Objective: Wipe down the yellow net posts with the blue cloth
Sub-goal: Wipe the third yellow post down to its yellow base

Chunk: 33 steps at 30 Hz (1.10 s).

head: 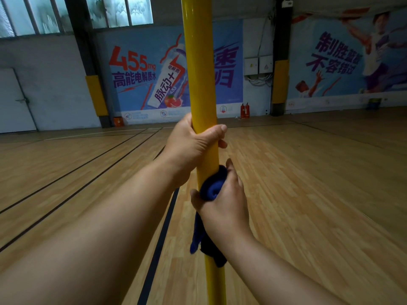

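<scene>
Here, the scene in brief, line by line:

Yellow post: it is standing upright in the middle of the view, running from the top edge down past the bottom, with both hands on it.

Left hand: it is grasping the bare post above the cloth, fingers going round the far side and the thumb lying across the front; this looks like a bracing grip, keeping the post from swaying while the other hand is rubbing.

Right hand: it is clenching the blue cloth against the post just below the left hand, thumb on the near left side and fingers wrapping round the right, so that the cloth is being pressed onto the paint all the way round.

Cloth position: it is bunching up at the top of the right hand's grip, touching the post, while a loose tail is hanging down beneath the wrist along the post.

Step in hand: judging by the grip, the person is wiping the middle stretch of this post; which way the stroke is going cannot be told.

Surroundings: a wooden court floor with dark lines is spreading out behind, and advertising banners are covering the far wall.
</scene>
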{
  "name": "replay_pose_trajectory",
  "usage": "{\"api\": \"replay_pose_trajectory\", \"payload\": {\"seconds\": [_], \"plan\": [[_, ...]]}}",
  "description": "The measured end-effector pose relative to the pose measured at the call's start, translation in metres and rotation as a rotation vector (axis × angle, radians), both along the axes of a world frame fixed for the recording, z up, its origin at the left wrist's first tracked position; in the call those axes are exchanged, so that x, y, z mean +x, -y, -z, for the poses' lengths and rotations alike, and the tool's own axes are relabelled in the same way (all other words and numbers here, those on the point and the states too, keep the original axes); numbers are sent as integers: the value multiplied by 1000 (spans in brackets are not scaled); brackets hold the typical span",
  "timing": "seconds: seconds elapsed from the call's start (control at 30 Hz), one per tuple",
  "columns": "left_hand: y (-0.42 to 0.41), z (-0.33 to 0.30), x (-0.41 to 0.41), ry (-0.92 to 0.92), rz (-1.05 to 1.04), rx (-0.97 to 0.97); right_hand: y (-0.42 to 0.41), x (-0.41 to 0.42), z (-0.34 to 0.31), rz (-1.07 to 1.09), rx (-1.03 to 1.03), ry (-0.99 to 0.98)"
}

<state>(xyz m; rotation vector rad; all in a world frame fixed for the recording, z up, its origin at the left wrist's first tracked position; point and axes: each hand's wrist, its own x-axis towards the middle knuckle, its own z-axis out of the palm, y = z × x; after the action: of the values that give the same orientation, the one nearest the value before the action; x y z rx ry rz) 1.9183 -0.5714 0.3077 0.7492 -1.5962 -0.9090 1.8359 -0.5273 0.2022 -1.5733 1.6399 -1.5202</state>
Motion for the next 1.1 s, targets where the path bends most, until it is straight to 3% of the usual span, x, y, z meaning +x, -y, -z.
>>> {"api": "replay_pose_trajectory", "payload": {"seconds": [0.3, 0.73, 1.1], "plan": [[0, 5, -1, -7, -13, 2, 4, 1, -9, 12, -89, 29], [-1, 4, -1, 11, -1, -29, -4, -2, 46, 0, 34, 10], [-3, 6, -2, -11, 10, -4, 6, -1, -22, -7, -102, 56]]}}
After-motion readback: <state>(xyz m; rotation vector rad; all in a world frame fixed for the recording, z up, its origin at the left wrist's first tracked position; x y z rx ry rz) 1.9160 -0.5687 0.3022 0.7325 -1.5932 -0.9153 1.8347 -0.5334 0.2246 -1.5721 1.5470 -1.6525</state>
